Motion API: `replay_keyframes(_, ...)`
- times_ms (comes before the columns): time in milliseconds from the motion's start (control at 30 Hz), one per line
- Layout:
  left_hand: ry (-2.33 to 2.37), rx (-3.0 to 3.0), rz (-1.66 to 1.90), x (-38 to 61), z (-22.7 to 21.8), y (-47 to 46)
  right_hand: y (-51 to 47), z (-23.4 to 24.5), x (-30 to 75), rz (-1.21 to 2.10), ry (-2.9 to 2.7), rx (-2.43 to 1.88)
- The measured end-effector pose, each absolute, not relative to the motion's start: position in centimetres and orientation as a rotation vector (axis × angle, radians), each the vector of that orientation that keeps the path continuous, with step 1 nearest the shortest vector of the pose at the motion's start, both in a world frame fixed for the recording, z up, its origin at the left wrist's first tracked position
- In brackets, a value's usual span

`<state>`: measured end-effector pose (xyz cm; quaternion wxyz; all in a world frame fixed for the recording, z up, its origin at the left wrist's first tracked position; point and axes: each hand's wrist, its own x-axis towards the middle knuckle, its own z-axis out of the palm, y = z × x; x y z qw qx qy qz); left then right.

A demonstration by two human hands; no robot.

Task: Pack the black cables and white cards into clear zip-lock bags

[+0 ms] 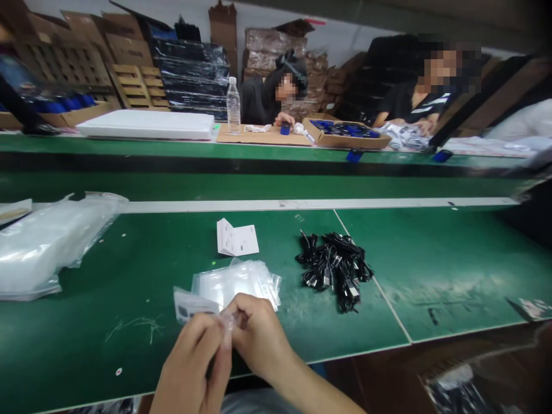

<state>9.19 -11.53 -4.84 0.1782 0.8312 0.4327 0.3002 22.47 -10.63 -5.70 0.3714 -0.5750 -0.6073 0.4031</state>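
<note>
At lower centre of the frame, the left hand (187, 362) and right hand (259, 339), grips pressed together, pinch a small clear plastic bag (227, 322) above the green tabletop (129, 351), just beside stacked zip bags (237, 282). Print on the white leaflet (237, 237) is too small to read.

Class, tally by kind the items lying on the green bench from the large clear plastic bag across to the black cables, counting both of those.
Large clear plastic bags: 1
Stacks of clear zip bags: 1
Small printed cards: 1
Folded white cards: 1
Bundles of black cables: 1
Total: 5
</note>
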Motion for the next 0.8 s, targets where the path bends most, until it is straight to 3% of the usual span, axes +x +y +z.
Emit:
replay_keyframes(133, 1.373, 2.144, 0.757, 9.4, -6.1, -10.1, -10.5, -5.8, 22.7, 0.963, -1.625, -1.516)
replay_keyframes(367, 1.493, 2.033, 0.753, 10.6, -6.7, -9.0, -11.4, -4.0, 26.2, 0.524, -1.765, -1.703)
replay_keyframes(533, 1.525, 2.007, 0.769, 11.2, -6.0, -9.0, -11.4, -2.7, 32.8, -0.181, -1.404, -2.386)
replay_keyframes(633, 1.522, 2.040, 0.774, 11.4, -5.9, -9.0, -11.1, -2.9, 34.8, -0.158, -1.522, -2.550)
replay_keyframes(800, 1.471, 2.146, 0.738, 11.3, -6.1, -8.9, -11.1, -3.1, 35.6, -0.016, -1.486, -2.478)
